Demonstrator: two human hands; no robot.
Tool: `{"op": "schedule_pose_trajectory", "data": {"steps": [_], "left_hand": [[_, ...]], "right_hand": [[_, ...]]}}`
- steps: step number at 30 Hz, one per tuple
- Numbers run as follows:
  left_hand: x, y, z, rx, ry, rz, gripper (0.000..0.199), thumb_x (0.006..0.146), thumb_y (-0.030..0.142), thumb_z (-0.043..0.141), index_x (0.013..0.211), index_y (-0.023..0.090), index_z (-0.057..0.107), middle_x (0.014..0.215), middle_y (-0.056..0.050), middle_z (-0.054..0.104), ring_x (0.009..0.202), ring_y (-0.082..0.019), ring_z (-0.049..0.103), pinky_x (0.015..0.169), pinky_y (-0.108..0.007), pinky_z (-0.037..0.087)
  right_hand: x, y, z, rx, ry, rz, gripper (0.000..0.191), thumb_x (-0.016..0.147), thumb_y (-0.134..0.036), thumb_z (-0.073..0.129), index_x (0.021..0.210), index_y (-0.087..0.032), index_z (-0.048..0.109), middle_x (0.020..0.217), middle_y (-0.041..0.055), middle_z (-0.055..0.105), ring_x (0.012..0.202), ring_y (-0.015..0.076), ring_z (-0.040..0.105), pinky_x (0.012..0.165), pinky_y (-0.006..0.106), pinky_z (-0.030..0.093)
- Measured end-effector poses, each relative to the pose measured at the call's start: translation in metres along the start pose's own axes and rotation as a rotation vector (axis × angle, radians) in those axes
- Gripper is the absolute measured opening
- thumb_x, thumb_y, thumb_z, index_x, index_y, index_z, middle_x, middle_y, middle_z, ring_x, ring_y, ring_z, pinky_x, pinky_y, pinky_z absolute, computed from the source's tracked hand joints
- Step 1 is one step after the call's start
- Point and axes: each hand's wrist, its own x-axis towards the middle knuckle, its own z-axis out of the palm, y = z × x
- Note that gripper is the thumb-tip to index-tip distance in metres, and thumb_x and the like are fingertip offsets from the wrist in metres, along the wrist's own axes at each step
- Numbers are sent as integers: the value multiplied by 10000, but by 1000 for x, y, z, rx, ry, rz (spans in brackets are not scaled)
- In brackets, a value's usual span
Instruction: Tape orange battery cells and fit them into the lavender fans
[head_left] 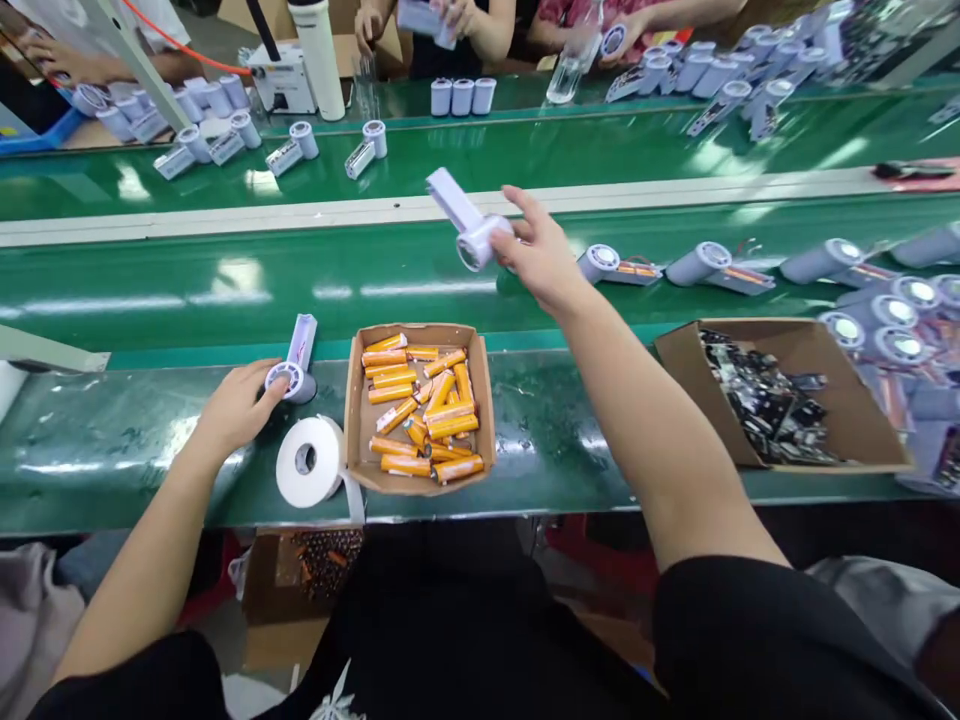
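Observation:
My right hand [536, 250] is raised over the green conveyor, its fingers closed on the round head of a pale lilac housing [456, 200] whose open handle points up and left. On the near bench, my left hand [244, 400] grips the round end of another lilac housing [302, 340], its thumb on the ring. Just right of and below that hand lies a roll of white tape [304, 462]. Beside the roll, a shallow cardboard box [487, 430] holds several orange battery cells [450, 425].
At the right, a cardboard box [862, 420] holds small dark metal parts, with several housings [900, 345] heaped beside it. More housings lie on the conveyor [300, 285]. Across it, other people's hands [457, 15] work near a glass jar [574, 65].

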Motion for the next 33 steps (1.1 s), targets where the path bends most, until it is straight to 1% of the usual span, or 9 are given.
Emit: {"op": "schedule_pose_trajectory", "data": {"steps": [4,9,12,15,18,23,27,31,33], "left_hand": [[-9,14,21,-88,233,13,731,1072,700,312,1416,157,660,1463,-209,704,1394,-379,623,1222,-580,455],[-65,35,23,-40,471,163,457,1090,540,522,1380,220,669,1359,-150,744,1298,-326,667,1177,-533,491],[-104,36,16,-15,233,402,430,1042,560,646,1325,242,706,1285,-126,774,1224,-329,687,1119,-517,537],[-129,36,14,41,62,482,514,1011,580,690,1392,236,691,1496,-166,682,1356,-384,597,1143,-571,522],[-141,41,14,59,103,442,388,1041,469,667,1363,258,705,1462,-154,695,1368,-380,560,1157,-594,503],[-158,46,6,131,100,356,360,1028,418,676,1337,234,696,1365,-150,724,1440,-413,487,1226,-642,434],[-176,39,-2,141,107,303,344,1027,406,646,1310,210,672,1274,-154,732,1390,-407,553,1198,-625,476],[-188,55,-4,116,317,431,392,941,284,776,1310,249,647,1240,-130,751,1442,-406,563,1195,-617,498],[-189,67,-4,120,365,508,427,899,228,823,1288,281,656,1205,-111,770,1459,-402,563,1209,-632,492]], "right_hand": [[-135,-37,-23,442,-48,212,698,1053,-768,433,1535,-287,586,1210,101,758,930,247,750,815,424,646],[-252,-54,-8,401,127,235,678,779,-789,832,1204,-279,691,1245,102,742,1051,293,746,848,401,634],[-275,-44,-1,216,293,258,598,997,-793,523,1197,-252,680,1150,123,767,1062,313,756,911,460,627],[-282,-29,-7,-169,221,236,551,1082,-654,413,1226,-218,715,1189,165,793,1240,372,713,1110,576,546],[-287,-23,-17,-469,203,136,489,1098,-495,406,1318,-190,718,1373,192,758,1438,397,598,1249,646,412],[-300,-59,-14,-430,395,8,409,1066,-431,509,1359,-207,684,1392,204,721,1324,377,665,1114,625,527],[-309,-121,20,-22,141,-38,268,1058,-402,601,1224,-230,723,1161,141,790,960,259,758,799,414,634],[-307,-176,71,449,-415,166,581,985,-509,762,1472,-218,630,993,49,823,615,141,671,579,264,533],[-307,-195,95,552,-651,173,472,1000,-527,750,1340,-201,725,834,11,807,577,128,642,596,245,504]]}}
